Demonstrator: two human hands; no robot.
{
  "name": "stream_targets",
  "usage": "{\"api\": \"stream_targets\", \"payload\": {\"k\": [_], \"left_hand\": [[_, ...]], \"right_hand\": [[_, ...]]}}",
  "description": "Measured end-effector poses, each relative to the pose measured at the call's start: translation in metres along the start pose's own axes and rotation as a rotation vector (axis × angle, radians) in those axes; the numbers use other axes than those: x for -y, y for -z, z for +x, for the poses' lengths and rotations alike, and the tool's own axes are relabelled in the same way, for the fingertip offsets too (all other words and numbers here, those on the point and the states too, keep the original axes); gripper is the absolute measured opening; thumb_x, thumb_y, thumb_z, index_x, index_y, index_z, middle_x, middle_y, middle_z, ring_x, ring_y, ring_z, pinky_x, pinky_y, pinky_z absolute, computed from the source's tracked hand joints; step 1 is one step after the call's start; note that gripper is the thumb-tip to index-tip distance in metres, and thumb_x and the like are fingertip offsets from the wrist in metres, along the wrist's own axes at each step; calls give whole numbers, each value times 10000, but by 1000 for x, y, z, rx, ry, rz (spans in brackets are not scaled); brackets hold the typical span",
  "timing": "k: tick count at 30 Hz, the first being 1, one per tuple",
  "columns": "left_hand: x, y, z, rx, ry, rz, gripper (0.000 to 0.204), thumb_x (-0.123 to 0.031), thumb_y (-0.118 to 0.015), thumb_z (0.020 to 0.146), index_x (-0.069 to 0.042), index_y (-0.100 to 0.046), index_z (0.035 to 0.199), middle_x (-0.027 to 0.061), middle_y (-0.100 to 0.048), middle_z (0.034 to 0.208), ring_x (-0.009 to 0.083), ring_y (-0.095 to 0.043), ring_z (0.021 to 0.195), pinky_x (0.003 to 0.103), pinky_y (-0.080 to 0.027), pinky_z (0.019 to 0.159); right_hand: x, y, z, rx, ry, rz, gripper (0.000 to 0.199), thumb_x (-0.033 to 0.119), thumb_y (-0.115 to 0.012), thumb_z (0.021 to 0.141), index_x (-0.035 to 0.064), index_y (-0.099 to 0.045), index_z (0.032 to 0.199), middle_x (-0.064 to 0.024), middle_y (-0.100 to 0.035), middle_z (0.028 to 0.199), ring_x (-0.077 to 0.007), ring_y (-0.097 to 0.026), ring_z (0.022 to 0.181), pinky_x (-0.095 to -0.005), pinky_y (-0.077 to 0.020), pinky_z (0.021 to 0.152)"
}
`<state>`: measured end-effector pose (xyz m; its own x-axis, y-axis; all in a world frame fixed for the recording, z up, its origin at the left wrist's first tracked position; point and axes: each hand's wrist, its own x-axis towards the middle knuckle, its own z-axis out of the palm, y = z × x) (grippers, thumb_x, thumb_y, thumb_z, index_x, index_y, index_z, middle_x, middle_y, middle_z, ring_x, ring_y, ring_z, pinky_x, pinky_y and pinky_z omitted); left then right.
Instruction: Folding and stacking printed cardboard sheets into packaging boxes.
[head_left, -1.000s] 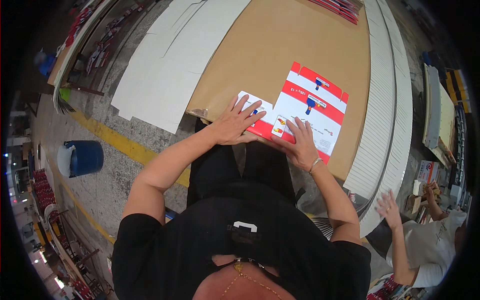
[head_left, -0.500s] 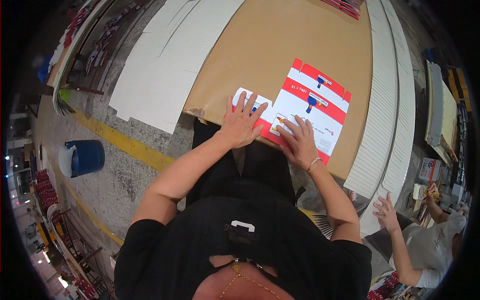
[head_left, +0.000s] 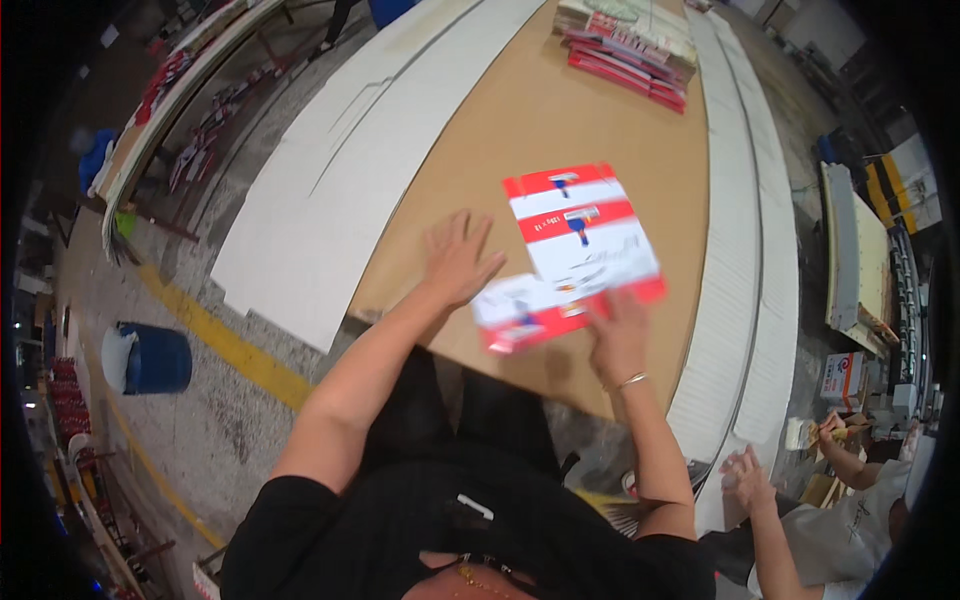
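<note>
A flat red and white printed carton (head_left: 585, 240) is raised over the brown cardboard-topped table (head_left: 480, 140), with a shadow under its near edge. My right hand (head_left: 620, 335), wearing a bracelet, grips the carton's near right edge; motion blurs its fingertips. Left of the carton, my left hand (head_left: 458, 258) is spread with nothing in it. Its thumb points toward the carton's left corner; whether they touch, I cannot tell.
A pile of red and white flat cartons (head_left: 628, 68) lies at the table's far end. White sheets (head_left: 340, 170) flank the table on both sides. A blue bin (head_left: 158, 357) stands on the floor at left. Another person's hand (head_left: 748, 482) is at lower right.
The carton has come up off the table in my right hand and turned, shifting left. My left hand has let go of it and moved left. The far pile has come into fuller view.
</note>
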<state>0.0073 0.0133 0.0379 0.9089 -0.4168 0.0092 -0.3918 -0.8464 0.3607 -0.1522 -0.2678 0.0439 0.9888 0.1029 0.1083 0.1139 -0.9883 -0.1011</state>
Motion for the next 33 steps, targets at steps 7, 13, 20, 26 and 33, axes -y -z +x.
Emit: {"api": "stream_targets", "payload": {"k": [7,13,20,26,33], "left_hand": [[14,11,-31,65,-165,142,982,-745,-594,751,-203,-336,1528,217,-141,1607,485,-79,1466,779,-25,1056],[12,19,-28,82,-135,107,915,-712,-618,758,-238,-384,1505,213,-174,1594,492,-112,1451,786,-52,1044],[11,22,-20,92,-112,60,783,-623,-653,783,-287,-448,1460,178,-247,1567,473,-172,1433,777,-75,1046],[14,22,-19,142,-82,27,733,-598,-672,774,-292,-500,1418,161,-280,1547,455,-197,1421,767,-86,1045],[13,24,-20,176,-55,0,737,-605,-672,773,-298,-495,1419,151,-288,1545,451,-193,1424,763,-72,1048]], "right_hand": [[-148,23,104,-216,-773,1298,373,17,-639,862,103,-636,1224,-178,-638,1162,-246,-641,1040,-360,-550,874],[-183,-36,260,-329,-547,1675,229,-23,-673,776,16,-605,991,-79,-642,921,-176,-641,829,-297,-554,731],[-266,-76,418,-910,-1022,620,220,78,-730,776,19,-564,906,-149,-643,853,-239,-644,724,-325,-540,650],[-294,-68,509,-317,-516,527,457,442,-551,936,100,-648,1223,-173,-703,1015,-321,-695,928,-466,-534,861],[-256,-71,501,-95,-478,12,732,588,-505,897,231,-353,1518,-132,-345,1562,-376,-315,1424,-525,-297,1131]]}}
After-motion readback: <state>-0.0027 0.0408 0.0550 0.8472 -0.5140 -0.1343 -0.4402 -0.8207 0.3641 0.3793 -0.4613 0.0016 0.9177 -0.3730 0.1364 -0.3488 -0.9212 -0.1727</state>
